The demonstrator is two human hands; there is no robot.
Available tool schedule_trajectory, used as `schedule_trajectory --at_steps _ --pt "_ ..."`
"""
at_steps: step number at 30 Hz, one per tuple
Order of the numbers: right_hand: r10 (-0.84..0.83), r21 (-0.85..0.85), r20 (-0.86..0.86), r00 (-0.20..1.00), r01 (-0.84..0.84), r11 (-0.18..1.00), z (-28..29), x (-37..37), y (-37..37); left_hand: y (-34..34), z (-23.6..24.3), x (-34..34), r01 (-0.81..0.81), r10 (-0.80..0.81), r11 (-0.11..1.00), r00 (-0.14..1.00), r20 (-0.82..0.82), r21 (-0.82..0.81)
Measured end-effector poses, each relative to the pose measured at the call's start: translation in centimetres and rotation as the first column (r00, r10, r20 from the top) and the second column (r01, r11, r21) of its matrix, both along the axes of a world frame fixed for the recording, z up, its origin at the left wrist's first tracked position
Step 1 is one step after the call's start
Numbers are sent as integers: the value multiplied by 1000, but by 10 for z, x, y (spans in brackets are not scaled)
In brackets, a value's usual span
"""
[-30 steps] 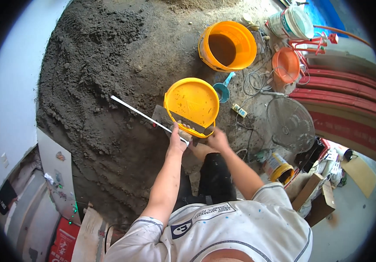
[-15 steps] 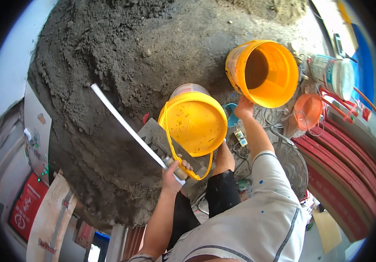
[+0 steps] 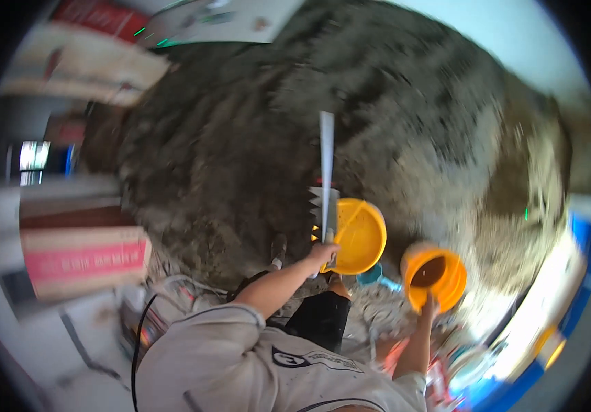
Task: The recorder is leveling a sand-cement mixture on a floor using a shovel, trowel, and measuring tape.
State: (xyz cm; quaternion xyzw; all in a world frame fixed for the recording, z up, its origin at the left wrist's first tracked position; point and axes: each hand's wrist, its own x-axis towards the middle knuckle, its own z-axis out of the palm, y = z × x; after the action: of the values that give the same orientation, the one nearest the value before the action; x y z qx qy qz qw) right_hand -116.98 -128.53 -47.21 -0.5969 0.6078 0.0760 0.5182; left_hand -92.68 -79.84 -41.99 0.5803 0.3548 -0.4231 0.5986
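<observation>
My left hand is closed around a notched trowel with saw-like teeth, a long white strip and the handle of a yellow bucket. That yellow bucket hangs tilted beside the hand, its yellow inside facing me. On the other side, my right hand grips the near rim of a second yellow bucket, with something brown at its bottom. Between the two buckets lies a teal scoop-like vessel with a pale handle. Motion blurs the picture, so the finger details are soft.
Dark wet mortar or soil covers much of the floor ahead. A cardboard box with a pink band is at the left. A pale board lies at the top. A black cable runs by my left side; blurred pails crowd the lower right.
My view and body have turned left, so the surroundings have swung clockwise. Both buckets now appear lower and farther right. The white strip has gone from slanting left to nearly upright. Both hands keep their holds.
</observation>
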Motion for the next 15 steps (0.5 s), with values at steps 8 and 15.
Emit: schedule_trajectory --at_steps 8,15 --pt "138 471 50 989 -145 870 180 21 134 312 276 -126 -325 310 942 938 156 83" --pt "690 318 261 675 -735 599 400 232 385 457 419 -240 -633 577 748 768 278 200"
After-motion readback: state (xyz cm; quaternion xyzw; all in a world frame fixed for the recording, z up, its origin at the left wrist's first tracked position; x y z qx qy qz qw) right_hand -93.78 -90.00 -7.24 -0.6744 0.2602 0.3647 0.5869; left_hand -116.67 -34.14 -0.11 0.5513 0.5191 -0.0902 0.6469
